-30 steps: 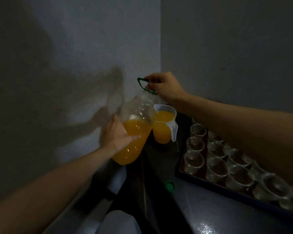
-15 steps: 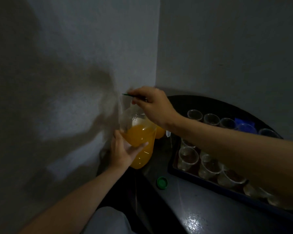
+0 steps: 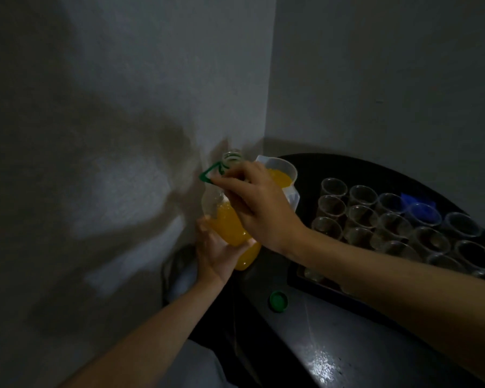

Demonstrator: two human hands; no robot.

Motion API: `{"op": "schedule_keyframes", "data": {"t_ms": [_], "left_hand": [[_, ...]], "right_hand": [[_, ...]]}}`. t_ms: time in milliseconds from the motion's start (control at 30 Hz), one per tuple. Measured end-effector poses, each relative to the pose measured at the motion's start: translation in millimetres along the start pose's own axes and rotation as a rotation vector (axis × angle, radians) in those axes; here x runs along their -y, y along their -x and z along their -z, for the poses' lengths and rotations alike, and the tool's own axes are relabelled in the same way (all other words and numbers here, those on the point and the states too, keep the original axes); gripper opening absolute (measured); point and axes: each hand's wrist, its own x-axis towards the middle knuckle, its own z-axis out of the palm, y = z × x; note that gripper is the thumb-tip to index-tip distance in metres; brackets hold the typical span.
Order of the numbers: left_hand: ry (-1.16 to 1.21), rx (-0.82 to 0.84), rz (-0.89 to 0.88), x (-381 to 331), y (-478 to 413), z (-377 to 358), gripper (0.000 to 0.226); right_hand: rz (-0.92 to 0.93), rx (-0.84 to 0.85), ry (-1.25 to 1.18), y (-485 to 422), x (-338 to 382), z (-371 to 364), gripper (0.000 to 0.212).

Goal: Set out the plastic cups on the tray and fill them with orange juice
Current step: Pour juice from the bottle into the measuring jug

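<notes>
In the corner where two grey walls are meeting, a dark rounded tabletop (image 3: pixel 347 345) is carrying everything. On its right side a dark tray (image 3: pixel 305 281) is sitting, and the clear plastic cups (image 3: pixel 360 196) are standing on it upright in close rows, rims nearly touching, so the setting-out is looking done or close to it. Every cup in sight is looking empty, with no orange in any, so the filling is, by my judgement, not yet begun. The big clear bottle (image 3: pixel 230 228) is being held just left of the tray, about upright and uncapped, roughly half full of orange juice. Just behind it a translucent jug (image 3: pixel 287 168) is standing, loaded with juice nearly to the brim, likely the pourer for the cups. The left hand (image 3: pixel 216 256) is cupping the bottle's lower body, fingers wrapped round it; the right hand (image 3: pixel 263 211) is pinching the green carry loop (image 3: pixel 207 175) at the neck. The green cap (image 3: pixel 278 301) is lying loose on the tabletop near the tray's front edge
</notes>
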Motion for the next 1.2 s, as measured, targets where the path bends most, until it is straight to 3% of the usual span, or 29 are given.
{"op": "schedule_keyframes", "data": {"t_ms": [233, 367, 600, 733, 933, 1200], "left_hand": [[-0.019, 0.13, -0.017, 9.8, -6.5, -3.1, 0.108], [0.108, 0.046, -0.013, -17.3, 1.1, 15.0, 0.134], [0.061, 0.032, -0.025, -36.8, -1.2, 32.8, 0.146], [0.08, 0.037, -0.014, -35.2, 3.4, 35.9, 0.148], [0.073, 0.074, -0.014, -34.1, 6.6, 35.3, 0.147], [0.102, 0.077, -0.007, -35.2, 4.6, 27.7, 0.152]], "right_hand": [[-0.083, -0.038, 0.044, 17.9, 7.8, 5.6, 0.065], [-0.149, -0.021, 0.035, 37.0, 4.7, 8.0, 0.079], [-0.239, 0.016, 0.097, 86.9, -11.5, -2.2, 0.073], [-0.409, 0.148, 0.194, 123.8, -19.3, -27.9, 0.06], [-0.696, 0.61, 0.326, 166.8, -17.5, -50.9, 0.05], [-0.735, 0.741, 0.445, 181.9, -14.4, -55.9, 0.042]]}}
